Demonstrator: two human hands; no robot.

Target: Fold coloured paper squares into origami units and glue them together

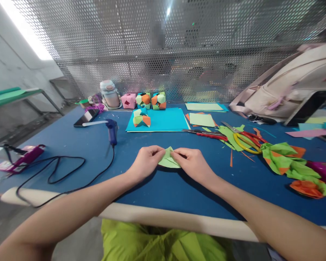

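Note:
A small sheet of light green paper (169, 160), partly folded, is held just above the blue table near its front edge. My left hand (149, 159) pinches its left upper edge between thumb and fingers. On the other side my right hand (192, 162) grips the right upper edge the same way. The paper's top comes to a small peak between the two thumbs, and its lower edge is curved. Beyond the hands, a folded paper piece (141, 119) in green, orange and blue sits on blue paper sheets (167, 121).
A blue glue gun (112, 132) with a trailing black cord stands left. Red-handled scissors (212, 135), yellow-handled scissors (246, 142) and crumpled green paper (282, 159) lie right. Paper cubes (129, 101) and a bottle (109, 95) line the back. A backpack (296, 79) sits at right.

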